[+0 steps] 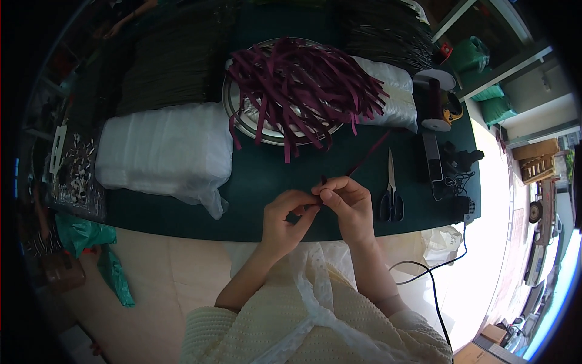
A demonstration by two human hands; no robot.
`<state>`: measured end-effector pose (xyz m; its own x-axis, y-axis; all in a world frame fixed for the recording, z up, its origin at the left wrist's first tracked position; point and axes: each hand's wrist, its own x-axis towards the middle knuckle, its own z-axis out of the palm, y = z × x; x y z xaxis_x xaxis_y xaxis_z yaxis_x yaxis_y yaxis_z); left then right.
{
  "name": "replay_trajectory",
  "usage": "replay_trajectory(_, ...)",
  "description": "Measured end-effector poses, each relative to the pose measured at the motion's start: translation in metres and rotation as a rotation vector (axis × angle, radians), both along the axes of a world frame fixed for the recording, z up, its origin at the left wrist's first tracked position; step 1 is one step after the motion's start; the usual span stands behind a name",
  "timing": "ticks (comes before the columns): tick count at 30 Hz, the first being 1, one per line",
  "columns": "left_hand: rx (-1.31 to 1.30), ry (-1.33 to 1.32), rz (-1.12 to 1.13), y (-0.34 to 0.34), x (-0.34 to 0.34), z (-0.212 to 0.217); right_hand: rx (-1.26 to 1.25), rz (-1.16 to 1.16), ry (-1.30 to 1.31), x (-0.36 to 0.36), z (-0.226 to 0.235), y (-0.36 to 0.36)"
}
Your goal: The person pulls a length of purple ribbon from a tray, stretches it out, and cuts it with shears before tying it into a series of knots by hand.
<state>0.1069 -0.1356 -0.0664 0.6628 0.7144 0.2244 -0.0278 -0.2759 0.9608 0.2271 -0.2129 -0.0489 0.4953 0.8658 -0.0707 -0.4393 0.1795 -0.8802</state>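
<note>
Near the table's front edge, my left hand (286, 219) and my right hand (353, 212) meet with fingertips pinched together. Between them is a dark purple ribbon (371, 150), its free length trailing up and to the right over the table. The pinched part is mostly hidden by my fingers. Scissors (391, 185) with dark handles lie just right of my right hand, blades pointing away. Beyond my hands, a heap of cut purple ribbons (303, 85) fills a round metal tray (235, 115), several strips hanging over its rim.
White plastic-wrapped bundles (163, 148) flank the tray on the dark green table (273, 176). Dark strands (173, 67) lie behind. A ribbon spool (434, 103), a black box (432, 159) and cables stand at the right. Small metal parts (77, 170) lie far left.
</note>
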Motion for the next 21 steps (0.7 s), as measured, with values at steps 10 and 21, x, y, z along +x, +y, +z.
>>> replay_trajectory(10,-0.161,0.027,-0.064,0.002,-0.0008,0.002,0.035,-0.093,-0.132,-0.0091,-0.0014,0.0015)
replay_trajectory(21,-0.05,0.032,-0.068,0.0033,0.002,0.01,0.075,-0.151,-0.049,-0.0102,-0.0005,-0.0004)
